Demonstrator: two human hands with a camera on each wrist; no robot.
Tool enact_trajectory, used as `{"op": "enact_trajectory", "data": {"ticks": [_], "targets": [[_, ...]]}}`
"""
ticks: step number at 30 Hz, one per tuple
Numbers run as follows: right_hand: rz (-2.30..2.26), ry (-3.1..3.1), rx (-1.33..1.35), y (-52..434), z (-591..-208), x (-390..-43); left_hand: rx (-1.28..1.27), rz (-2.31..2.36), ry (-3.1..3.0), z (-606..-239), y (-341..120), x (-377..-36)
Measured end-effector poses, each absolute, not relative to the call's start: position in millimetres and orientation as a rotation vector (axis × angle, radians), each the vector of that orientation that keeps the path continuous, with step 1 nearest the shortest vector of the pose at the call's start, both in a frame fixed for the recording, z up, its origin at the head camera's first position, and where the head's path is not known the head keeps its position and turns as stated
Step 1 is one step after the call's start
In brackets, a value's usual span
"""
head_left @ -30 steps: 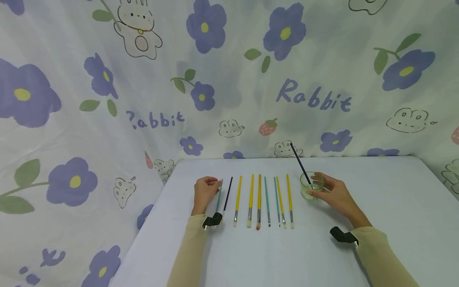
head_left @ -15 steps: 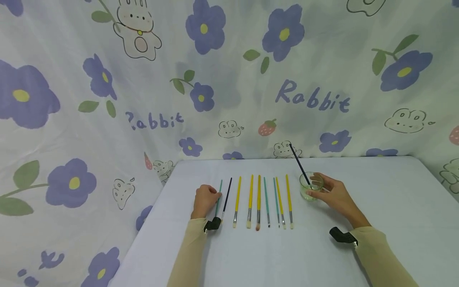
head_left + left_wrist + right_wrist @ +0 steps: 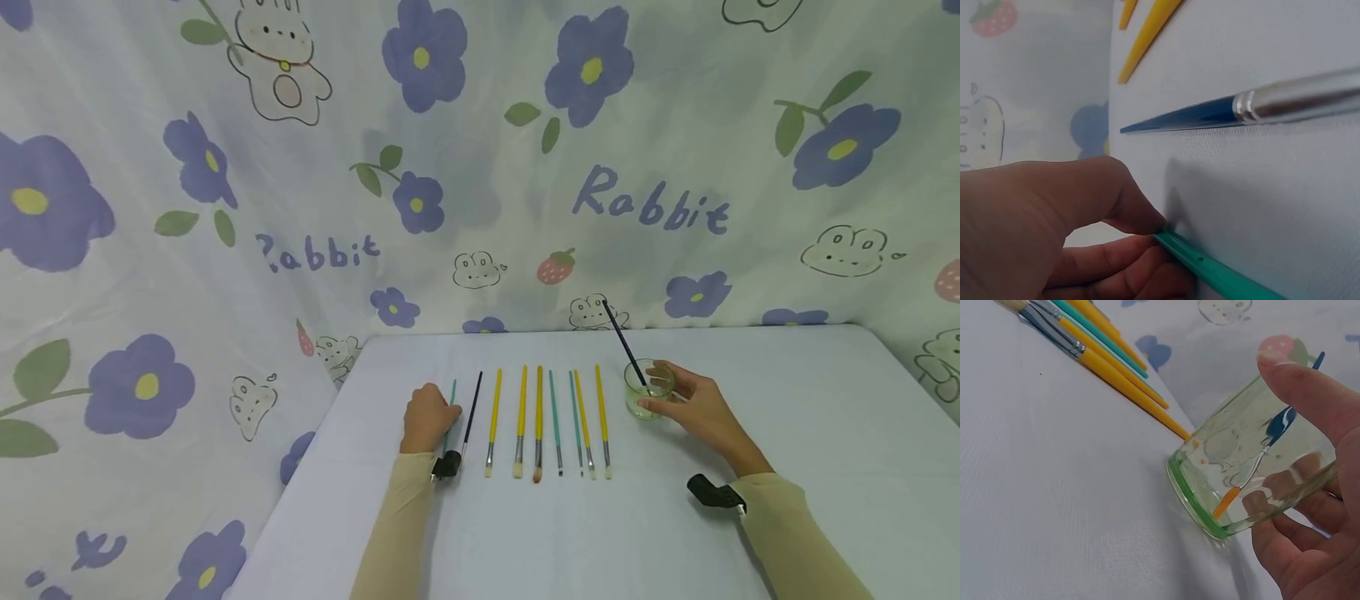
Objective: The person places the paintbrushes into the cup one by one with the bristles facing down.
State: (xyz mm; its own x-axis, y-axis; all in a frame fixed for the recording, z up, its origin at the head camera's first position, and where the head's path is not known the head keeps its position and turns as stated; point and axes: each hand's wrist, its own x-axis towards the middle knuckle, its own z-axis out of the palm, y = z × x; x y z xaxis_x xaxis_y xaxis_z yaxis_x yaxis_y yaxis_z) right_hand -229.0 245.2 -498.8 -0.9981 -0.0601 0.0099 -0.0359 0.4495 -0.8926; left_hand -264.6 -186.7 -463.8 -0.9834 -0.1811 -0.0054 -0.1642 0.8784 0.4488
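Observation:
My left hand (image 3: 431, 420) pinches a thin teal paintbrush (image 3: 1216, 270) between thumb and curled fingers, at the left end of a row of brushes. The brush's lower part is hidden behind the wrist in the head view. Just right of it lies a dark blue paintbrush (image 3: 472, 412) with a silver ferrule. My right hand (image 3: 701, 408) grips a clear, green-tinted glass (image 3: 1210, 481) from its right side, thumb in front and fingers round the back. Inside the glass leans another dark blue paintbrush (image 3: 624, 343), its orange-tipped bristles (image 3: 1227, 503) low in the glass.
Several yellow paintbrushes (image 3: 521, 417) and two teal ones (image 3: 556, 417) lie side by side on the white table (image 3: 555, 542), bristles toward me. Behind the table hangs a cloth (image 3: 495, 192) with flowers and rabbits. A black camera (image 3: 716, 492) sits at the right wrist.
My left hand has come lower along the teal paintbrush, its fingers more curled, and the brush's upper end has shifted slightly left. My right hand and the glass stay in place.

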Motion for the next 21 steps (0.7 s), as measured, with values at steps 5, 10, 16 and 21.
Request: {"op": "enact_trajectory", "data": {"ticks": [5, 10, 16, 21], "targets": [[-1.623, 2.663, -0.089, 245.0, -498.9, -229.1, 0.260, -0.689, -3.027, -464.0, -188.0, -264.6], [-1.628, 2.665, -0.114, 244.1, -498.2, -230.8, 0.301, -0.827, -3.036, -460.7, -198.8, -262.4], [-1.633, 2.674, -0.130, 244.0, -496.0, -231.8, 0.307, -1.073, -3.013, -454.2, -215.8, -262.9], [-1.624, 2.669, -0.105, 245.5, -495.7, -229.9, 0.288, -1.444, -2.874, -449.8, -225.7, -264.1]]}}
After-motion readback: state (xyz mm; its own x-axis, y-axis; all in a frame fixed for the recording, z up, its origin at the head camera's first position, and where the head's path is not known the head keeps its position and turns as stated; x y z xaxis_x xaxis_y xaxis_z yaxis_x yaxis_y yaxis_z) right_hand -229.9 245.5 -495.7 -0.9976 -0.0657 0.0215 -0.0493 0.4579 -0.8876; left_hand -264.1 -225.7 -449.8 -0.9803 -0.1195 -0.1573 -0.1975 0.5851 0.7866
